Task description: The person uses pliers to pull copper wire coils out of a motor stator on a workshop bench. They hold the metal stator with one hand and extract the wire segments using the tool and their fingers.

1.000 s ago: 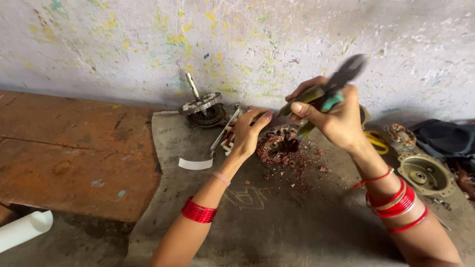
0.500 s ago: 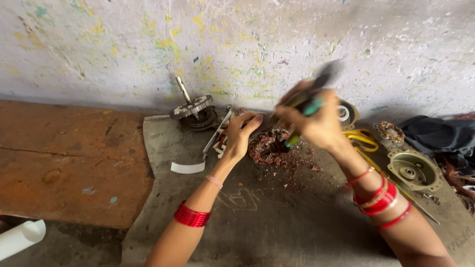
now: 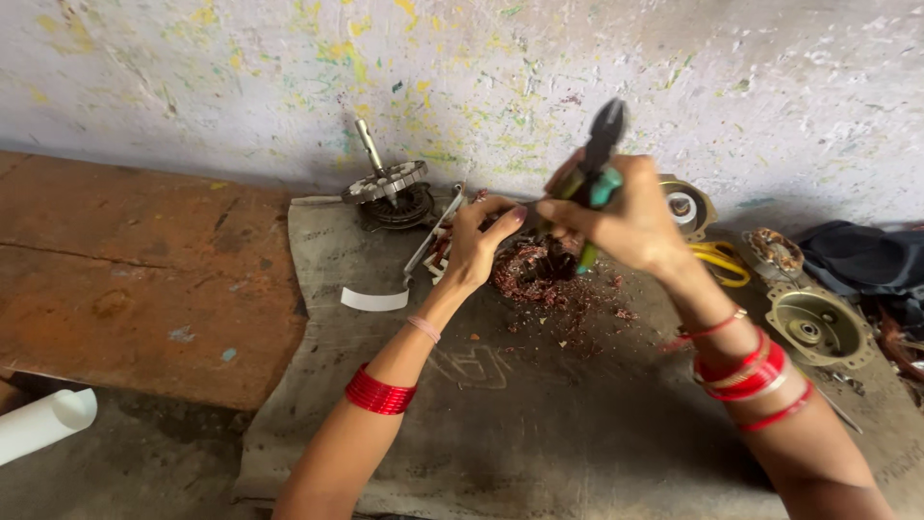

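A: What is held, and how are the fingers set?

B: A pair of dark steel pliers with green-sleeved handles (image 3: 599,164) is gripped in the right hand (image 3: 626,217); the fingers are wrapped tight around the handles, and the nose is pointed up, above the knuckles. By the left hand (image 3: 478,246) the rim of a round motor stator wound with reddish copper wire (image 3: 532,272) is pinched between thumb and curled fingertips.

A: Where is the stator found?

B: It is lying on the grey sackcloth mat (image 3: 539,424), touching the left fingertips and just below the right fingers. Loose copper scraps (image 3: 592,308) are scattered beside it, towards the right wrist.

A: How can it be expected to handle?

B: The iron core is judged heavy and stiff, so it should stay put when pressed at the rim. The wire is judged thin, springy and sharp at cut ends, easily snapped. A hold is best taken on the outer metal ring, not on the windings.

A: And the rest?

B: Beyond the left fingers a grey rotor on a steel shaft (image 3: 385,183) is seen, tilted. Outside the right wrist a round grey end cover (image 3: 818,327) is lying, well apart. A white strip (image 3: 373,299) is near the left forearm.
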